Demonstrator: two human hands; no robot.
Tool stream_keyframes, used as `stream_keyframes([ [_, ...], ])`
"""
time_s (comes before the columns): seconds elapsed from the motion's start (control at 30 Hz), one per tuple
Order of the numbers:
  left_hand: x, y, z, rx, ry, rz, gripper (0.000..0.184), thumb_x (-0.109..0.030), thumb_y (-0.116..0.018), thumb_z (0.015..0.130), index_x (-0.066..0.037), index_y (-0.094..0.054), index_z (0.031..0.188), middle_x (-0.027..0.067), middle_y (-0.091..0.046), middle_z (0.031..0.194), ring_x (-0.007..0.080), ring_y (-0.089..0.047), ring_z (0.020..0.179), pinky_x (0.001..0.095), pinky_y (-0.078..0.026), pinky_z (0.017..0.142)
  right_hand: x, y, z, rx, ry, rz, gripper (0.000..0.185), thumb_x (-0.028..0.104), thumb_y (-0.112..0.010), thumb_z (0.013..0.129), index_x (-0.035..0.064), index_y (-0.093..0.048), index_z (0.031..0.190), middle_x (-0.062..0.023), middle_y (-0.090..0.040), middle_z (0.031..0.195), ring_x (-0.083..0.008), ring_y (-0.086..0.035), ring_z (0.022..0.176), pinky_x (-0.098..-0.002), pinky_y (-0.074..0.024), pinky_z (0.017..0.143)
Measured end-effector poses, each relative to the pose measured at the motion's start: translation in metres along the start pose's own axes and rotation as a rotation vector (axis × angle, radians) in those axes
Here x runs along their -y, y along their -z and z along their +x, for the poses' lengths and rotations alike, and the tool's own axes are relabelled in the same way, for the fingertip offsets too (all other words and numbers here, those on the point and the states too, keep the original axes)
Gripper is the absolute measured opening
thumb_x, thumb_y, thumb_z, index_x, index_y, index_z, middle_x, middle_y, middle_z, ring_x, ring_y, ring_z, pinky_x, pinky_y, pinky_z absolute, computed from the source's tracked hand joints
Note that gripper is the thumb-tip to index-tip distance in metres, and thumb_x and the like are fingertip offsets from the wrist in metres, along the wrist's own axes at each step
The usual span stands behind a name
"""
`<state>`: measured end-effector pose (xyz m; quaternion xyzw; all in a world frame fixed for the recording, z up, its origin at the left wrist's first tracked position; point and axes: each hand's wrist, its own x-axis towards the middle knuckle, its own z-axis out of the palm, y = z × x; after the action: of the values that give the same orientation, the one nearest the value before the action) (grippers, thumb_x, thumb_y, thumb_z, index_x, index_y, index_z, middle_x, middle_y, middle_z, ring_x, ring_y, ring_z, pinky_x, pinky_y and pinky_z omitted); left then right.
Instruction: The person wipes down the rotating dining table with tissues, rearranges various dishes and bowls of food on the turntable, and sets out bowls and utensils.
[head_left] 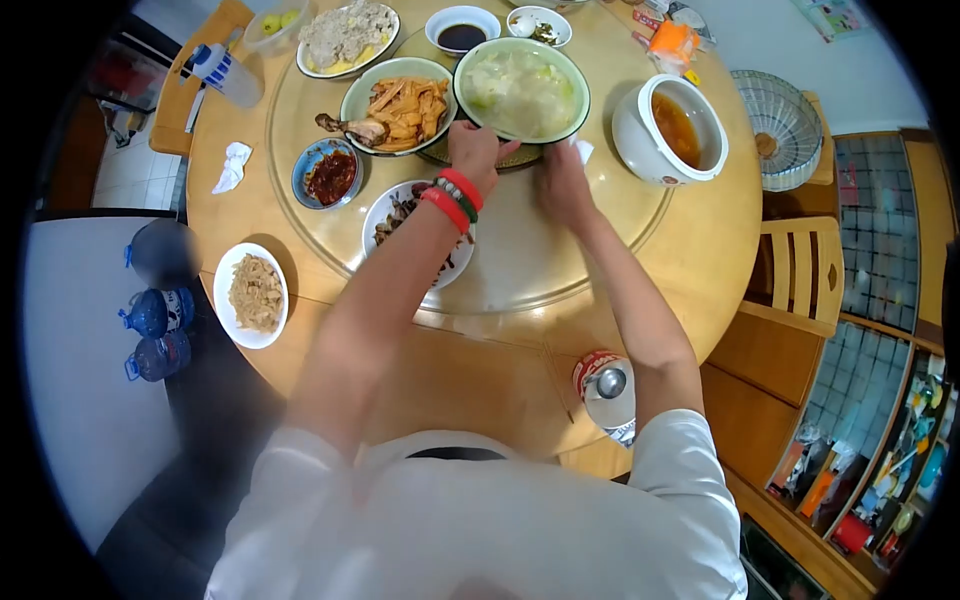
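Observation:
My left hand [475,157], with red and dark bands at the wrist, is at the near rim of a green-edged bowl of pale soup [525,90]. Its fingers are closed against the bowl's lower side, partly hidden. My right hand [566,188] is at the bowl's near right side; its fingers are blurred and partly out of sight. A bit of white paper [583,151] shows beside it. Under the bowl, a dark round mat [522,157] peeks out. Left of my left hand stands a bowl of tofu-skin strips [408,112] with a drumstick.
A glass turntable [520,270] carries a plate of dark food [455,262], a red sauce bowl [328,176] and a dark sauce bowl [462,36]. A white pot [660,130] stands right, a rice bowl [251,295] left, and a can [605,385] near my right forearm.

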<state>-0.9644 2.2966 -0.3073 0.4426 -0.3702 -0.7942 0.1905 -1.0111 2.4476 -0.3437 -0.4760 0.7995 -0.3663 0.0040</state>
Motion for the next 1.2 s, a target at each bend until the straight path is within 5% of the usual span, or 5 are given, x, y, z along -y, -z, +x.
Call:
stream_keyframes([
  [0.27, 0.000, -0.001, 0.001, 0.121, 0.028, -0.004, 0.032, 0.011, -0.039, 0.080, 0.007, -0.035, 0.111, 0.0191, -0.044, 0.116, 0.0271, -0.058, 0.093, 0.0328, -0.061, 0.066, 0.068, -0.025, -0.048, 0.473, 0.244, -0.024, 0.051, 0.003, -0.046, 0.081, -0.0061, -0.038, 0.131, -0.0237, -0.041, 0.135, -0.0363, -0.037, 0.127, -0.0420, -0.0277, 0.108],
  [0.43, 0.009, 0.000, -0.014, 0.104, 0.011, -0.061, 0.027, 0.008, -0.042, 0.083, 0.008, -0.036, 0.109, 0.0210, -0.049, 0.112, 0.0287, -0.061, 0.091, 0.0322, -0.061, 0.065, -0.039, 0.012, -0.042, 0.060, 0.000, -0.319, 0.045, 0.006, -0.043, 0.085, -0.0071, -0.042, 0.128, -0.0263, -0.040, 0.136, -0.0383, -0.035, 0.129, -0.0396, -0.0246, 0.110],
  [0.8, 0.049, 0.026, -0.088, 0.113, -0.028, -0.009, 0.018, -0.001, -0.044, 0.093, 0.006, -0.034, 0.105, 0.0184, -0.049, 0.103, 0.0261, -0.064, 0.083, 0.0333, -0.060, 0.070, -0.044, 0.066, 0.029, -0.084, -0.802, 1.164, 0.071, 0.052, -0.029, 0.097, -0.0070, -0.034, 0.137, -0.0152, -0.036, 0.143, -0.0219, -0.033, 0.132, -0.0307, -0.0237, 0.109],
  [1.0, 0.061, 0.047, -0.136, 0.103, 0.019, -0.018, 0.015, -0.005, -0.045, 0.094, 0.004, -0.035, 0.101, 0.0148, -0.048, 0.094, 0.0260, -0.066, 0.079, 0.0315, -0.060, 0.068, -0.084, 0.050, 0.077, 0.257, -0.907, 0.263, 0.071, 0.052, -0.032, 0.096, -0.0042, -0.032, 0.139, -0.0156, -0.037, 0.142, -0.0246, -0.040, 0.127, -0.0329, -0.0290, 0.105],
  [1.2, 0.084, 0.081, -0.179, 0.210, 0.025, -0.010, 0.015, -0.006, -0.045, 0.094, 0.004, -0.035, 0.101, 0.0140, -0.050, 0.098, 0.0242, -0.065, 0.084, 0.0307, -0.059, 0.074, -0.081, 0.035, 0.130, 0.829, -0.337, -0.537, 0.051, 0.027, -0.039, 0.089, -0.0081, -0.044, 0.126, -0.0298, -0.039, 0.134, -0.0384, -0.038, 0.126, -0.0424, -0.0259, 0.107],
])
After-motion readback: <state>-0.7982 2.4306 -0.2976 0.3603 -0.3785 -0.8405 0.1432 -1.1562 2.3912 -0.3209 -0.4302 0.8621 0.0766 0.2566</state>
